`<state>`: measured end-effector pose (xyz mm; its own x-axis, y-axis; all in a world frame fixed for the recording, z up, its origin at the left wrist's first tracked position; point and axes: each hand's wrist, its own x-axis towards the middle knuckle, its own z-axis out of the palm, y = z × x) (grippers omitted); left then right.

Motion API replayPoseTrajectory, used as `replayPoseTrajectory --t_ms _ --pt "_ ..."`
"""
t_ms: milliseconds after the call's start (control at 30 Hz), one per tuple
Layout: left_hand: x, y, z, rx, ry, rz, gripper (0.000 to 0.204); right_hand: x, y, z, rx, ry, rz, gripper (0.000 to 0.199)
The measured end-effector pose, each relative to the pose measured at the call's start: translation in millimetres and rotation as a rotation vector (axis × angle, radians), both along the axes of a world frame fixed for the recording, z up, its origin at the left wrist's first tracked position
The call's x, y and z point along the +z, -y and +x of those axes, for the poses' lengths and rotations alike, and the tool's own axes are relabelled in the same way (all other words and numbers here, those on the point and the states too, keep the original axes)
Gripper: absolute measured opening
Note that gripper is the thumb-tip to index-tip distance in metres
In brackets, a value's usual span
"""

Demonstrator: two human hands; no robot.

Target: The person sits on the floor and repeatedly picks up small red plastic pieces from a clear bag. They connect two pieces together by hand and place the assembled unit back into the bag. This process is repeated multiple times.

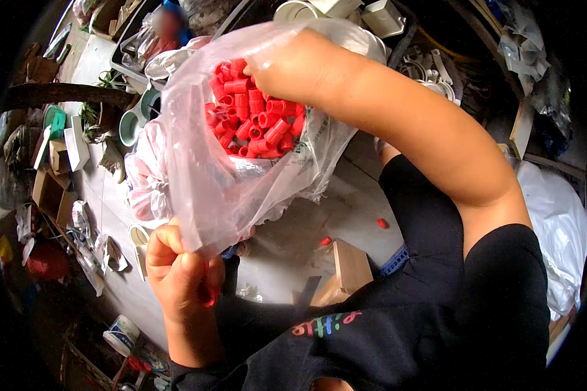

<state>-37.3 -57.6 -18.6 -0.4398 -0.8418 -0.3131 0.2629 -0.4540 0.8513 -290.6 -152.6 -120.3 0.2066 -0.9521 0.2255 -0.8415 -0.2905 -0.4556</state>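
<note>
A clear plastic bag [195, 150] hangs wide-mouthed between my hands, with many short red plastic tube fittings [251, 120] heaped inside. My left hand [179, 264] pinches the near left edge of the bag between thumb and fingers. Something red shows below those fingers, partly hidden by them. At the far rim my right hand [290, 62] is closed on the plastic, its curled fingertips beside the red fittings. Part of that hand is behind the film.
Two small red pieces, one a stray fitting [381, 223], lie on the floor near a wooden block [352, 264]. A white plastic bag [557, 228] is at the right. Tied bags, cups [132, 125] and boxes crowd the left. A white tub [120, 333] sits lower left.
</note>
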Motion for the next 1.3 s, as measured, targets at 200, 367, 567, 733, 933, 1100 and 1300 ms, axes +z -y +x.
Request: replayPoseTrajectory --t_ms 200,367,567,733,933,1100,1300 --pt "-9 3 9 -0.012 -0.149 0.078 0.023 13 -6 9 0.183 0.055 0.054 0.026" --pt "-10 3 18 -0.126 -0.269 0.128 0.028 14 -24 50 0.487 -0.341 0.385 0.018" --pt "-22 1 19 -0.207 -0.381 0.067 0.028 -7 -47 38 0.479 -0.311 0.355 0.016" --pt "-18 0 28 -0.156 -0.420 0.362 0.034 2 -32 20 0.267 0.177 -0.013 0.015" --pt "-4 4 16 -0.093 -0.287 0.345 0.038 37 11 6 0.316 0.058 -0.047 0.022" --pt "-10 1 16 -0.038 -0.519 0.445 0.027 13 13 -3 0.204 0.155 -0.197 0.022" --pt "-14 3 20 -0.117 -0.536 0.297 0.012 35 -24 18 0.477 0.015 0.514 0.018"
